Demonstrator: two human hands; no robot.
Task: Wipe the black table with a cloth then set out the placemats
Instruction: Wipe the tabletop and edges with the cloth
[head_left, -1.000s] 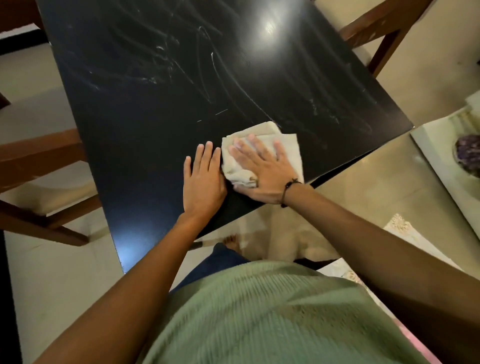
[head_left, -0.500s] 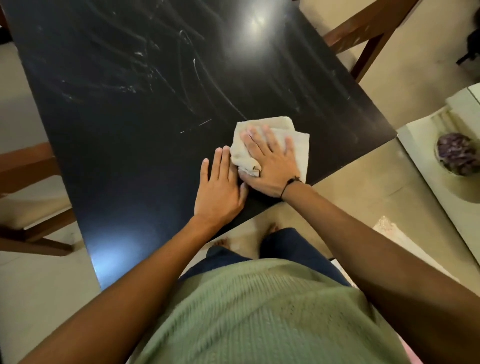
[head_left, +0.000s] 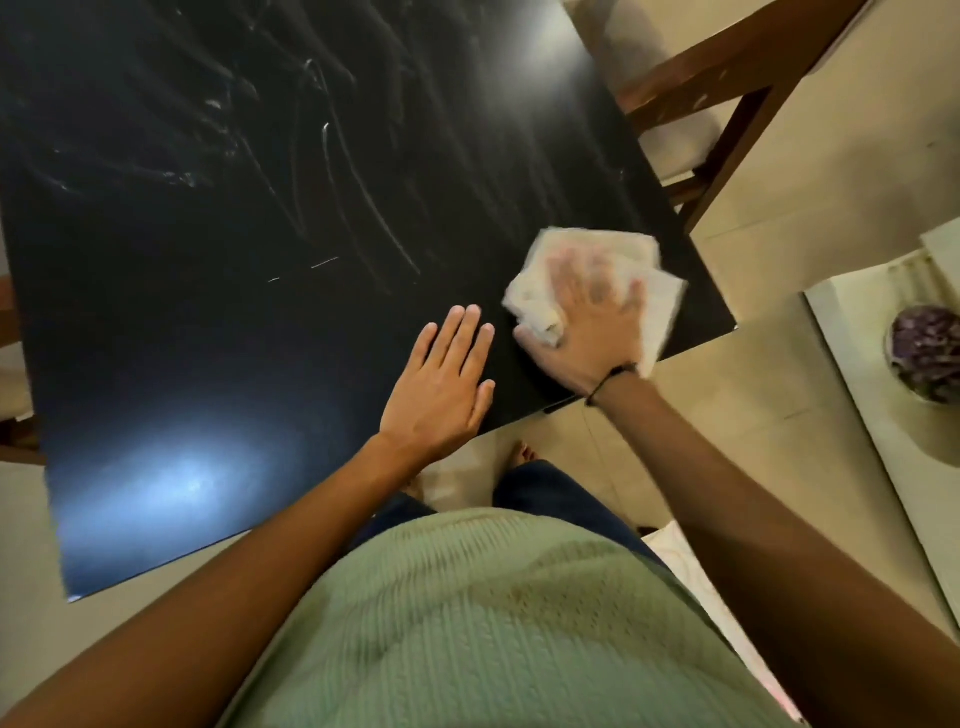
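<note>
Pressed flat by the right hand (head_left: 592, 322), a pale folded cloth (head_left: 597, 280) is held against the black counter (head_left: 234, 338) near its right corner. The grip is a spread palm with the fingers laid out over the fabric, though the thumb seems to be tucked against a bunched fold at the cloth's near left edge; motion blur makes this hard to confirm. A dark band is worn on that wrist. The left hand (head_left: 441, 384) is laid flat on the counter just beside the cloth, fingers straight and together, with nothing held, and appears to be used as a brace.

Pale streaks and smears are seen across the far half of the glossy counter, so the wiping is judged to be unfinished. No placemats can be made out on the counter.

The cloth is judged to be light, soft and limp. It can be expected to crumple or unfold if it is pushed from one edge only, so it is best controlled from above, with the palm centred on the folded stack and the loose layers pinned under the fingers. On so smooth a surface it should glide easily under modest pressure.

A wooden chair (head_left: 727, 78) is seen at the far right, and a bowl of purple material (head_left: 927, 353) on a pale surface to the right.
</note>
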